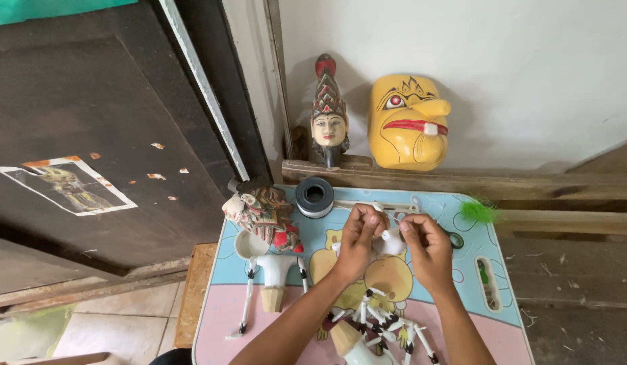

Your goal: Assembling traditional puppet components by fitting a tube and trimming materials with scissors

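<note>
My left hand (pixel 359 238) and my right hand (pixel 427 245) meet over a small blue and pink table (pixel 227 304). Between their fingertips they pinch a small white puppet piece (pixel 392 242). A thin white thread or stick runs from my fingers toward the upper right. Below my wrists lies a bundle of white puppet arms with black joints (pixel 388 328). To the left lies a painted wooden puppet head (pixel 263 213) on a white unpainted body (pixel 274 274).
A roll of dark thread (pixel 314 197) stands at the table's back edge. A green tuft (pixel 478 211) lies at the right. Behind, on a wooden ledge, stand a crowned puppet head (pixel 329 115) and a yellow mask (pixel 407 122). A dark wooden door (pixel 97 122) is at the left.
</note>
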